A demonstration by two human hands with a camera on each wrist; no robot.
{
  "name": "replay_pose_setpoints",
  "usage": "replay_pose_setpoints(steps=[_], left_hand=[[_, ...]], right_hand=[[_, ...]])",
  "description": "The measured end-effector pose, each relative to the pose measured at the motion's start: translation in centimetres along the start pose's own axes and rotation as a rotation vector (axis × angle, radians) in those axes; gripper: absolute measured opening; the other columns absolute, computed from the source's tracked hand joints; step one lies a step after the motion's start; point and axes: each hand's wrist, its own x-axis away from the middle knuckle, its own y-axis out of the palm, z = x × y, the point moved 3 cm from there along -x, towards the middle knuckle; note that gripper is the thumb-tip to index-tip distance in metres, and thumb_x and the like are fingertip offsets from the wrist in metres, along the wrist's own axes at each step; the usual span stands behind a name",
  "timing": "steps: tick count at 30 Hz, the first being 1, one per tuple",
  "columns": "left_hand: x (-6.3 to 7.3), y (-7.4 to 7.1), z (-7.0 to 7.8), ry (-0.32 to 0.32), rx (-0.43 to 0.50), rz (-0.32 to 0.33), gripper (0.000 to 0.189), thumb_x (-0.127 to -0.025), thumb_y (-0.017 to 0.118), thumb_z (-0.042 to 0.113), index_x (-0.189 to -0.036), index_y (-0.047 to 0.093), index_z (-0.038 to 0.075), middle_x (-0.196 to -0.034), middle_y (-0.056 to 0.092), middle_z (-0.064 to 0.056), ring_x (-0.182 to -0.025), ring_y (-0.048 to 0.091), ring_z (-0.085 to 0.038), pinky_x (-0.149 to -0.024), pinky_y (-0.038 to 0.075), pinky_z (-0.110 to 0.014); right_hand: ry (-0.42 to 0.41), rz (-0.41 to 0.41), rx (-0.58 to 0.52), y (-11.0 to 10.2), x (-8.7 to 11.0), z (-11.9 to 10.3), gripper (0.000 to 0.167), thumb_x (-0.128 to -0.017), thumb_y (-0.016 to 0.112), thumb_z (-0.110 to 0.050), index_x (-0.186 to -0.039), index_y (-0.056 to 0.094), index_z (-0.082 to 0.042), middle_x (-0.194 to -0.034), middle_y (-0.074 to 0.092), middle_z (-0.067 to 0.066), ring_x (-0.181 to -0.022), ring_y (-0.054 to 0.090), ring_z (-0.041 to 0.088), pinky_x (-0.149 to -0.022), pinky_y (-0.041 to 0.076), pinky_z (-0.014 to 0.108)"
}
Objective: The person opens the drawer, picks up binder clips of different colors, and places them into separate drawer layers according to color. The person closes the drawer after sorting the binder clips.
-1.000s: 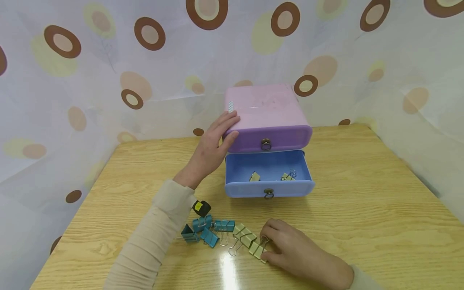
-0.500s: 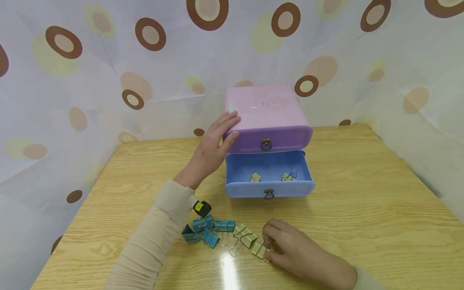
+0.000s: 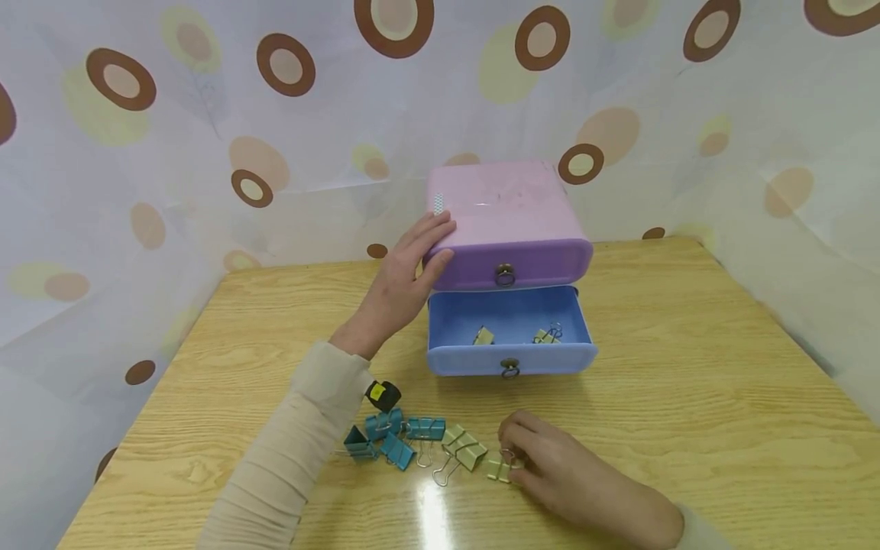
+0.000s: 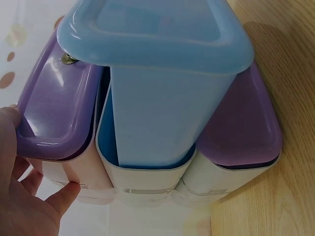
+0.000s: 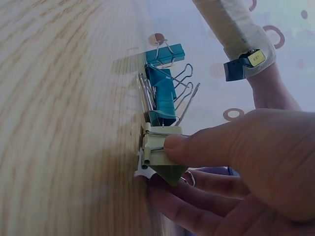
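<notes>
In the head view, my right hand point(image 3: 564, 470) pinches a pale yellow binder clip point(image 3: 499, 470) between thumb and fingers, low over the table. The right wrist view shows the thumb on the side of this clip point(image 5: 157, 156). Another yellow binder clip point(image 3: 464, 447) lies just to its left, with several teal binder clips point(image 3: 425, 428) beyond it. My left hand point(image 3: 399, 279) rests with fairly straight fingers on the left front corner of the pink and purple drawer box point(image 3: 505, 202). Below, a blue drawer point(image 3: 512, 359) stands pulled out with yellow clips point(image 3: 548, 335) inside.
Beneath the left sleeve's cuff shows a black device with a yellow label point(image 3: 383, 395). The wooden table point(image 3: 701, 367) runs back to a patterned cloth point(image 3: 330, 153). In the left wrist view, another purple drawer front point(image 4: 241, 118) is beyond the blue drawer.
My right hand has drawn the pinched yellow clip slightly right and away from me, leaving a gap to the neighbouring yellow clip. My left hand and the drawers stay put.
</notes>
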Motion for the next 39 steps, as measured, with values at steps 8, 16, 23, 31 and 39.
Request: replay_pose_setpoints(steps=[8, 16, 23, 31, 39], left_hand=[[0.0, -0.1, 0.1, -0.001, 0.005, 0.001, 0.044, -0.105, 0.05, 0.026, -0.146, 0.05, 0.01, -0.158, 0.04, -0.002, -0.153, 0.024, -0.018, -0.124, 0.024, -0.031], [0.0, -0.2, 0.1, -0.01, 0.01, -0.002, 0.044, -0.105, 0.05, 0.026, -0.146, 0.049, 0.009, -0.158, 0.04, -0.002, -0.153, 0.024, -0.019, -0.124, 0.024, -0.031], [0.0, -0.3, 0.3, -0.006, 0.011, -0.003, 0.044, -0.105, 0.05, 0.025, -0.145, 0.05, 0.008, -0.158, 0.04, -0.003, -0.153, 0.024, -0.019, -0.124, 0.024, -0.031], [0.0, -0.1, 0.2, -0.01, 0.006, -0.007, 0.044, -0.105, 0.05, 0.025, -0.146, 0.049, 0.009, -0.158, 0.04, -0.002, -0.153, 0.024, -0.019, -0.124, 0.024, -0.03], [0.0, -0.1, 0.2, -0.017, 0.008, -0.007, 0.044, -0.105, 0.05, 0.025, -0.146, 0.05, 0.009, -0.158, 0.04, -0.002, -0.153, 0.024, -0.018, -0.124, 0.024, -0.031]], right_hand=[[-0.033, 0.03, 0.017, -0.8, -0.1, 0.1, 0.026, -0.081, 0.073, 0.002, -0.096, 0.06, -0.016, -0.109, 0.06, -0.004, -0.094, 0.057, 0.005, -0.083, 0.057, 0.026], [-0.076, 0.081, 0.034, -2.2, -0.4, 0.0, 0.025, -0.082, 0.074, 0.001, -0.101, 0.065, -0.014, -0.116, 0.062, 0.002, -0.098, 0.062, 0.014, -0.08, 0.058, 0.025], [-0.155, 0.193, 0.083, -4.3, -0.7, -0.3, 0.027, -0.077, 0.079, 0.001, -0.099, 0.071, -0.013, -0.122, 0.063, 0.002, -0.104, 0.064, 0.017, -0.083, 0.058, 0.027], [-0.223, 0.287, 0.035, -6.7, -1.2, -0.8, 0.023, -0.077, 0.078, 0.004, -0.097, 0.076, -0.007, -0.127, 0.065, 0.009, -0.094, 0.071, 0.014, -0.08, 0.053, 0.008], [-0.237, 0.441, 0.035, -9.2, -2.1, -1.8, 0.032, -0.075, 0.078, 0.011, -0.102, 0.078, -0.005, -0.124, 0.071, 0.008, -0.102, 0.072, 0.018, -0.08, 0.053, 0.007]])
